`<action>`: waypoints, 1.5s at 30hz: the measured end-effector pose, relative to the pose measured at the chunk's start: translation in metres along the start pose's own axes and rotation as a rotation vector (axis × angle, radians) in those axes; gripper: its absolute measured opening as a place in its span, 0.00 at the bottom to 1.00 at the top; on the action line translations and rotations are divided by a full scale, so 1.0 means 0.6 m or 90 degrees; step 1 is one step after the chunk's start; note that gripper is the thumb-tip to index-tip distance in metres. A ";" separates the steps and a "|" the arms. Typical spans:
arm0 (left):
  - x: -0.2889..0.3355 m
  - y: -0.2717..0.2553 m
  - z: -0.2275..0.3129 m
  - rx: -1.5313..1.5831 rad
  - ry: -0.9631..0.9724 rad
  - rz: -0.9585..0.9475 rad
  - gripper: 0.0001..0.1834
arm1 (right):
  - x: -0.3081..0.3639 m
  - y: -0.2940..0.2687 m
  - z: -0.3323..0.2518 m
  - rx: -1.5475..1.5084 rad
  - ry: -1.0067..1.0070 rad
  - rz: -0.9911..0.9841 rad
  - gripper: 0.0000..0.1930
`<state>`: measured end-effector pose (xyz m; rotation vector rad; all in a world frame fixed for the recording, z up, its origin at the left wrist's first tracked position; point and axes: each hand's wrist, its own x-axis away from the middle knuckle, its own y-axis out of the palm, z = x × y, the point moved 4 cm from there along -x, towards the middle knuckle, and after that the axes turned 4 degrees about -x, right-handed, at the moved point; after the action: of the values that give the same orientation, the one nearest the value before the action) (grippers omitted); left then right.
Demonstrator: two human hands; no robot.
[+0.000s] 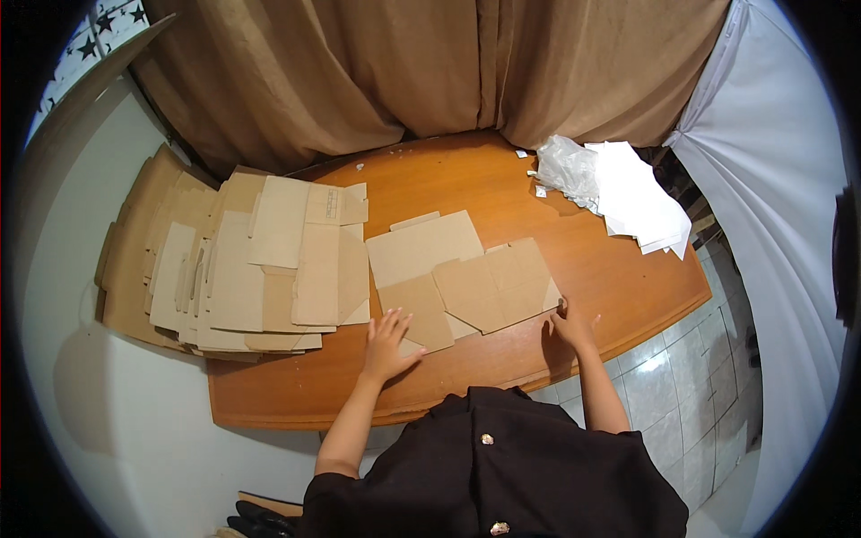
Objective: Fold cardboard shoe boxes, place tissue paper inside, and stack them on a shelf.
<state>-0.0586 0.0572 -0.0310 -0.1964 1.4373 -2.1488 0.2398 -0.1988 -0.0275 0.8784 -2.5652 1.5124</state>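
In front of me on the wooden table lies a flattened cardboard box (498, 285), brown, with folded panels and flaps. Its left part overlaps another flat brown cardboard piece (426, 249). My left hand (388, 348) rests with fingers spread at the lower left corner of the cardboard, holding nothing. At the right corner, my right hand (574, 325) has its fingers curled around the edge of the flattened box, apparently pinching it. What lies under that corner is hidden.
A tall, uneven stack of flattened cardboard boxes (238, 255) covers the left end of the table (430, 386). At the far right lie white paper sheets (637, 193) and a crumpled clear plastic bag (569, 170). Brown curtains (359, 72) hang behind; a white cloth (771, 134) hangs on the right.
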 end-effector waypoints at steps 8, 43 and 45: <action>0.001 0.092 0.037 -0.117 -0.030 -0.063 0.41 | -0.030 0.043 -0.002 0.060 0.028 0.118 0.30; -0.013 0.030 -0.050 0.806 -0.313 0.166 0.29 | -0.125 0.044 -0.105 -0.711 -0.158 -0.216 0.21; -0.024 0.044 -0.052 0.870 -0.238 0.171 0.32 | -0.125 0.060 -0.115 -0.679 -0.174 -0.201 0.21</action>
<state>-0.0495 0.0822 -0.0651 0.1081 -0.3371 -2.2049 0.2681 -0.0958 -0.0429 1.2099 -2.6238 -0.1365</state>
